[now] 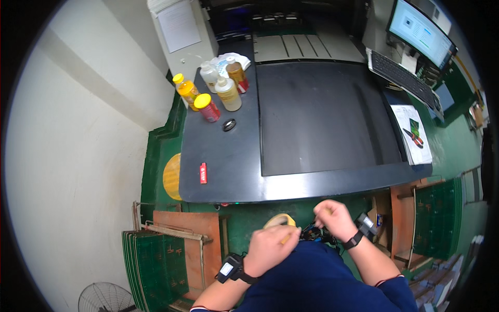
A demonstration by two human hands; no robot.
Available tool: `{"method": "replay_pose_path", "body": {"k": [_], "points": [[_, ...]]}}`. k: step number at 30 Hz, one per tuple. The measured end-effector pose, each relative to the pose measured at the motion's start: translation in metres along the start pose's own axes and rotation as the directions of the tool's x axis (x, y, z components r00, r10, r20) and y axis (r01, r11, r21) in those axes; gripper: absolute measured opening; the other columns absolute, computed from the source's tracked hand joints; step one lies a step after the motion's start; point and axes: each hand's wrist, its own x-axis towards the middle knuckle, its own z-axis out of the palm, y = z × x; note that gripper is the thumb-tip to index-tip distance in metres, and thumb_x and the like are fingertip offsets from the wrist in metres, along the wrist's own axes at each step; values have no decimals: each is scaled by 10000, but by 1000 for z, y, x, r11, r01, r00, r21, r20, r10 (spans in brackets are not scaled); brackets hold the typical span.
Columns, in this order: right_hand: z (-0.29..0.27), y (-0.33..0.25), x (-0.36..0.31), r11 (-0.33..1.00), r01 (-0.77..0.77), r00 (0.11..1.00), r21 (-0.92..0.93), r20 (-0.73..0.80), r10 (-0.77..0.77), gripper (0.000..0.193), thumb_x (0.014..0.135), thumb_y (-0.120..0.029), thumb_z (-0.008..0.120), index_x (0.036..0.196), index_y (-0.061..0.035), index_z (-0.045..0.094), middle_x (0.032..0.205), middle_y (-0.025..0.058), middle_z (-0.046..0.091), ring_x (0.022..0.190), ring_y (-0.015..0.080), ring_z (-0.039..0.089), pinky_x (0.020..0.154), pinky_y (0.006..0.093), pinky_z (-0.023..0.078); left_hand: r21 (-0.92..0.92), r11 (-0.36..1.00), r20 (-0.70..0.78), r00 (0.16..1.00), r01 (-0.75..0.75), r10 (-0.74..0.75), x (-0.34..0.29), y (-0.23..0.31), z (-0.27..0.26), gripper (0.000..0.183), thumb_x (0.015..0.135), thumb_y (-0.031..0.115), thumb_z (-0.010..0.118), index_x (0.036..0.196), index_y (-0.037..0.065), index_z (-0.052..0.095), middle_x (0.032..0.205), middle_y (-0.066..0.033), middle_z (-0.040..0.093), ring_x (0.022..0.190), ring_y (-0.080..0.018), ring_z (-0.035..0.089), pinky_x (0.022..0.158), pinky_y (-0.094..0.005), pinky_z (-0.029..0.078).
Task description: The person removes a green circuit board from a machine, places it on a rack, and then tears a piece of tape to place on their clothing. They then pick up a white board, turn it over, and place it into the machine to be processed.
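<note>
Remotely, I see my left hand's [271, 247] fingers gripping a yellow tape roll [280, 220], its ring jutting ahead of them; the right hand [337, 222] looks pinched closed, contents unclear. A slackened left grip could drop the roll.

Dark table [228, 166], bottles [228, 95], yellow-lidded red can [209, 110], black ring-shaped object [229, 125], small red item [203, 173], papers [419, 156] at right

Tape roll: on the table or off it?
Off it. The yellow tape roll shows at the left hand, on the person's side of the table's near edge.
</note>
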Motion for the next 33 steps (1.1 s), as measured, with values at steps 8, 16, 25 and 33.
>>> {"method": "replay_pose_path", "body": {"k": [8,16,25,33], "points": [[-172,122,-49,960,-156,876,-231,-481,26,376,765,-69,668,1075,-91,457,739,-20,533,679,78,539,552,232,453,400,851,-275,930,341,-243,31,-113,-22,460,831,173,574,1237,-8,451,834,-213,619,742,-361,601,663,-410,464],[-147,232,-140,617,-787,493,20,-581,648,799,617,-266,785,1257,-84,343,1053,132,561,921,218,556,596,351,496,475,828,-226,951,298,-213,42,-187,1,352,788,79,592,1136,47,548,892,-152,616,849,-303,563,816,-389,412],[-147,276,-205,328,-944,261,38,-523,811,605,565,47,706,1132,-8,500,667,119,613,454,202,571,419,326,456,487,856,-226,972,173,-68,43,-159,1,348,785,86,597,1111,-15,528,1050,-171,559,984,-323,516,884,-398,391],[-155,9,-147,950,-310,895,25,-329,301,502,729,101,506,1181,-61,358,786,71,614,578,103,572,496,214,447,-48,998,261,964,-38,49,32,-51,61,223,754,104,645,962,37,597,914,-126,610,892,-302,561,816,-379,443]]}}
